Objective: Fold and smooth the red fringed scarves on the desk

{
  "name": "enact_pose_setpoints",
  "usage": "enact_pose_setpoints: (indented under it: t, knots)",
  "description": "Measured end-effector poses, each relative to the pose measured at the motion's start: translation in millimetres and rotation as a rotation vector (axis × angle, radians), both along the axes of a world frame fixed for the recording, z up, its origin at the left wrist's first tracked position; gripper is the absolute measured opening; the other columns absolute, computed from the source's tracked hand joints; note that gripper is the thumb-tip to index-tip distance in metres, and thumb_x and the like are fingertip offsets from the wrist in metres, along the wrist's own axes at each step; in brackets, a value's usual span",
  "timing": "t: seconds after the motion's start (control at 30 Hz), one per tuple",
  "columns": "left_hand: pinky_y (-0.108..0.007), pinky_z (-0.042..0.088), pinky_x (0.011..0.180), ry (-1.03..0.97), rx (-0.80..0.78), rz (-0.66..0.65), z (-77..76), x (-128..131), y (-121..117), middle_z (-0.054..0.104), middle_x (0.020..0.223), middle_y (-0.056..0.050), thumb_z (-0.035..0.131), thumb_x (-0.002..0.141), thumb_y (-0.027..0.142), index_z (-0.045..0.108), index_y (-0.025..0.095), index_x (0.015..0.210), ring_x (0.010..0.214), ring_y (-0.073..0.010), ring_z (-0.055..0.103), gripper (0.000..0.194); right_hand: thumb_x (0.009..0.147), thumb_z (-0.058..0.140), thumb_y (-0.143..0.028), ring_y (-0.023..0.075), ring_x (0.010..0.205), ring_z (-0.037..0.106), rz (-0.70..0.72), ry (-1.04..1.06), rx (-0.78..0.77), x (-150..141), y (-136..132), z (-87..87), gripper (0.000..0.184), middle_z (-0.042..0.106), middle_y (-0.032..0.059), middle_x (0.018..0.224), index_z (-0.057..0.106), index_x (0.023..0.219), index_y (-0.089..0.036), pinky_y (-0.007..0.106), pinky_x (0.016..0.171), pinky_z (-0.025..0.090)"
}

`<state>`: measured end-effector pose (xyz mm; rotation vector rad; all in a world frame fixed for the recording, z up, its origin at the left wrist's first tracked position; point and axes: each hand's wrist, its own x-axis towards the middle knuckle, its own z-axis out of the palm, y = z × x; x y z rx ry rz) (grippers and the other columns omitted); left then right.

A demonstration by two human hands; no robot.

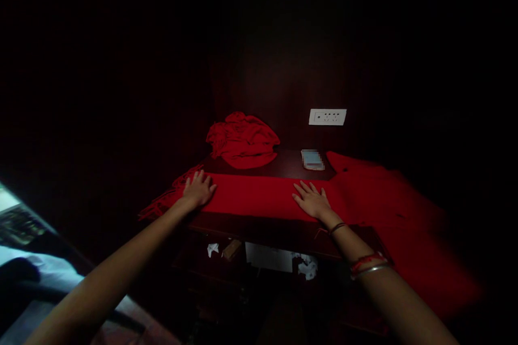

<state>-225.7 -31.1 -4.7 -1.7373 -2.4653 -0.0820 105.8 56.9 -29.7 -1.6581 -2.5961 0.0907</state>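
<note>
A red fringed scarf (253,194) lies in a flat strip along the front of a dark table, its tassels spilling off the left end. Near that fringed end, my left hand (198,191) rests flat on the cloth with its fingers spread. Toward the right end of the strip, my right hand (313,202) also presses flat on the scarf, fingers apart; bracelets circle that wrist. Beyond it, more red cloth (388,199) spreads to the right and hangs over the table edge. Neither hand grips anything.
Behind the strip sits a crumpled heap of red cloth (245,140). A phone (312,159) with a blurred screen lies at the back of the dark table (287,161), below a white wall socket (327,117). Under the table edge is a small brown box (232,250). The surroundings are very dark.
</note>
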Motion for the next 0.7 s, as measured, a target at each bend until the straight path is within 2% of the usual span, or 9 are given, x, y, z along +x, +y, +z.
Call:
enact_pose_setpoints:
  t: [0.03, 0.1, 0.17, 0.23, 0.3, 0.37, 0.43, 0.7]
  knots:
    - [-0.047, 0.012, 0.094, -0.010, 0.002, -0.057, 3.0, 24, 10, 0.012, 0.134, -0.015, 0.020, 0.081, 0.045, 0.031, 0.010, 0.123, 0.121, -0.0295, 0.006, 0.057, 0.078, 0.013, -0.052, 0.0254, 0.121, 0.010, 0.001, 0.001, -0.002, 0, 0, 0.2, 0.056, 0.013, -0.0001, 0.135, 0.017, 0.128, -0.028, 0.050, 0.093, 0.008]
    - [-0.041, 0.013, 0.096, -0.015, 0.015, -0.176, 4.5, 76, 30, 0.010, 0.135, -0.009, 0.018, 0.081, 0.046, 0.027, 0.016, 0.125, 0.122, -0.0238, 0.005, 0.054, 0.078, 0.012, -0.052, 0.0250, 0.122, 0.009, -0.003, -0.005, -0.009, 0, -1, 0.8, 0.055, 0.013, -0.0004, 0.136, 0.016, 0.128, -0.028, 0.050, 0.093, 0.008]
    - [-0.039, 0.013, 0.096, -0.051, 0.035, -0.358, -0.4, 122, 48, 0.008, 0.136, -0.007, 0.016, 0.082, 0.046, 0.025, 0.017, 0.126, 0.123, -0.0220, 0.004, 0.053, 0.078, 0.011, -0.052, 0.0249, 0.122, 0.008, -0.010, -0.010, -0.016, 0, -1, 1.6, 0.055, 0.012, -0.0010, 0.136, 0.016, 0.128, -0.029, 0.050, 0.093, 0.007]
    - [-0.038, 0.015, 0.096, -0.092, 0.025, -0.462, -10.0, 153, 60, 0.009, 0.136, -0.006, 0.014, 0.082, 0.046, 0.023, 0.018, 0.127, 0.123, -0.0206, 0.006, 0.054, 0.078, 0.010, -0.052, 0.0248, 0.122, 0.008, -0.012, -0.012, -0.023, 0, -2, 2.2, 0.055, 0.011, -0.0015, 0.136, 0.015, 0.128, -0.029, 0.050, 0.093, 0.007]
    - [-0.037, 0.016, 0.096, -0.118, -0.006, -0.478, -20.9, 163, 68, 0.014, 0.135, -0.005, 0.012, 0.082, 0.046, 0.023, 0.019, 0.127, 0.122, -0.0191, 0.012, 0.053, 0.078, 0.010, -0.053, 0.0245, 0.122, 0.008, -0.005, -0.015, -0.026, 1, -2, 2.2, 0.056, 0.011, -0.0014, 0.136, 0.015, 0.128, -0.029, 0.049, 0.093, 0.007]
    - [-0.037, 0.015, 0.096, -0.124, -0.034, -0.443, -29.6, 152, 70, 0.017, 0.134, -0.002, 0.012, 0.081, 0.048, 0.023, 0.023, 0.127, 0.122, -0.0187, 0.015, 0.053, 0.078, 0.008, -0.054, 0.0241, 0.122, 0.007, 0.007, -0.021, -0.023, 1, -2, 1.6, 0.057, 0.011, -0.0013, 0.136, 0.014, 0.129, -0.029, 0.049, 0.093, 0.006]
    - [-0.038, 0.014, 0.096, -0.113, -0.048, -0.375, -34.1, 125, 69, 0.015, 0.135, -0.002, 0.013, 0.080, 0.051, 0.021, 0.024, 0.127, 0.122, -0.0200, 0.014, 0.055, 0.078, 0.007, -0.054, 0.0240, 0.122, 0.006, 0.017, -0.021, -0.021, 2, -1, 0.7, 0.057, 0.011, -0.0017, 0.136, 0.014, 0.128, -0.030, 0.049, 0.094, 0.006]
    - [-0.040, 0.020, 0.094, -0.033, -0.091, -0.054, -31.8, -26, 38, 0.013, 0.135, -0.006, 0.013, 0.080, 0.047, 0.018, 0.019, 0.129, 0.121, -0.0227, 0.016, 0.056, 0.077, 0.009, -0.055, 0.0236, 0.122, 0.005, 0.021, 0.006, -0.048, 0, -1, -0.2, 0.056, 0.010, -0.0029, 0.136, 0.013, 0.128, -0.031, 0.048, 0.094, 0.003]
